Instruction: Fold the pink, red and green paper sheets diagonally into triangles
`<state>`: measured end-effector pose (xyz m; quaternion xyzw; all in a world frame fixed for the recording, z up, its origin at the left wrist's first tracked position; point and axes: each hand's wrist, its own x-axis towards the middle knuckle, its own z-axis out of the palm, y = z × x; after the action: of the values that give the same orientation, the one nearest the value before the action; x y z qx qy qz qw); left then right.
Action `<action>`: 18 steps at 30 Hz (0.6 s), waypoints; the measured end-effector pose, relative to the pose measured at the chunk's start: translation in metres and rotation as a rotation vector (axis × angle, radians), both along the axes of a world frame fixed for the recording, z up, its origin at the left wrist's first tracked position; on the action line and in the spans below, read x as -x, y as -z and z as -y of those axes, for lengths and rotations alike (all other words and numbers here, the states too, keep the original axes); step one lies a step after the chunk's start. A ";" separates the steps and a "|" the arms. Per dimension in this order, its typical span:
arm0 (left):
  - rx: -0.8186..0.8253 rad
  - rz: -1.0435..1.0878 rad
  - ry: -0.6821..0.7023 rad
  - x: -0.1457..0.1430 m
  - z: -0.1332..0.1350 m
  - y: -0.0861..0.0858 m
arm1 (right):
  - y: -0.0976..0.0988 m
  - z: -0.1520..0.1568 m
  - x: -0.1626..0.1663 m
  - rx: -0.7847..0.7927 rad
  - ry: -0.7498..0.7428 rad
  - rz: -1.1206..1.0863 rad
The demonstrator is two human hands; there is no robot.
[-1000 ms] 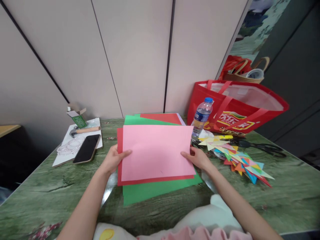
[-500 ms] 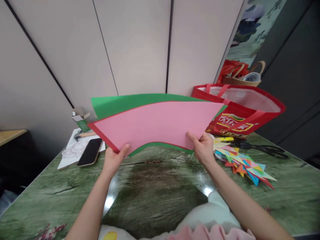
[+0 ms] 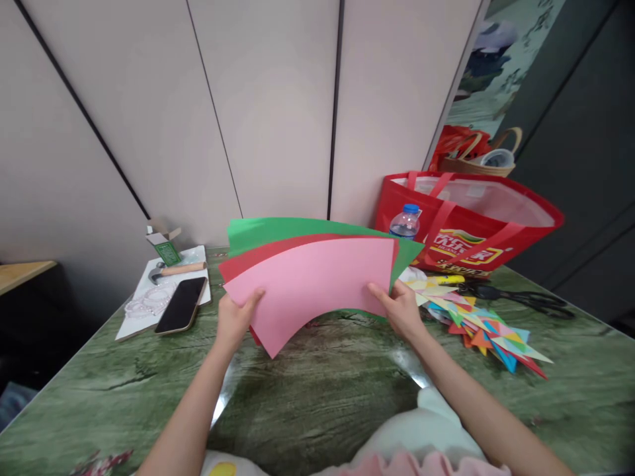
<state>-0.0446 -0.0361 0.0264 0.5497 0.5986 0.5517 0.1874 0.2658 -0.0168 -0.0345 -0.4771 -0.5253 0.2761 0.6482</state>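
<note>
Both hands hold one paper stack (image 3: 317,277) above the worktop (image 3: 322,396), bowed upward and tilted toward the camera.

The left hand (image 3: 237,317) is closed on the stack's left edge, with its thumb on the pink sheet (image 3: 322,291). Its fingers are hidden behind the paper. The right hand (image 3: 401,311) grips the right edge the same way: thumb on top, fingers out of sight.

Only the margins of the red sheet (image 3: 262,256) and the green sheet (image 3: 278,230) show behind the pink one. Whether there are further sheets cannot be told.

The water bottle (image 3: 407,221) shows only its cap and shoulder above the stack. The print on the red bag (image 3: 476,225) is too small to read.

The folded paper triangles (image 3: 479,327) lie to the right on the worktop, with scissors (image 3: 526,299) beyond them. The phone (image 3: 182,304) and the hammer (image 3: 177,270) rest on a white board (image 3: 133,320) to the left. Both forearms are cut off by the lower frame edge.
</note>
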 end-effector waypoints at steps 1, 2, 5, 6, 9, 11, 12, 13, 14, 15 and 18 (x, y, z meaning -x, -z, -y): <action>0.000 -0.007 0.006 0.000 0.000 -0.001 | 0.000 0.000 -0.003 0.024 -0.018 0.029; 0.002 -0.013 0.015 -0.001 0.000 -0.001 | 0.001 -0.001 -0.006 0.043 -0.035 0.062; 0.015 -0.037 0.068 -0.002 0.001 -0.001 | 0.006 -0.001 -0.011 0.064 -0.042 0.109; 0.015 -0.044 0.088 -0.003 0.002 0.000 | 0.007 0.000 -0.010 0.067 -0.026 0.088; -0.003 -0.063 0.126 -0.009 0.008 -0.001 | 0.005 0.004 -0.003 0.095 -0.004 -0.041; -0.040 -0.084 0.111 -0.014 0.013 -0.004 | -0.002 0.008 0.003 0.098 -0.010 -0.054; -0.058 -0.097 0.090 -0.015 0.014 -0.005 | -0.007 0.010 0.004 0.089 -0.014 -0.020; -0.067 -0.106 0.070 -0.014 0.015 -0.006 | -0.011 0.012 0.004 0.078 -0.018 0.032; -0.067 -0.104 0.055 -0.013 0.014 -0.006 | -0.014 0.013 0.004 0.067 -0.022 0.087; -0.057 -0.087 0.056 -0.011 0.013 -0.005 | -0.015 0.014 0.002 0.064 -0.032 0.136; 0.018 0.021 0.169 0.001 0.005 0.001 | -0.010 0.014 -0.007 0.103 -0.098 0.188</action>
<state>-0.0454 -0.0407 0.0253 0.5907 0.5529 0.5343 0.2449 0.2726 -0.0307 -0.0245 -0.5071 -0.5916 0.2884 0.5565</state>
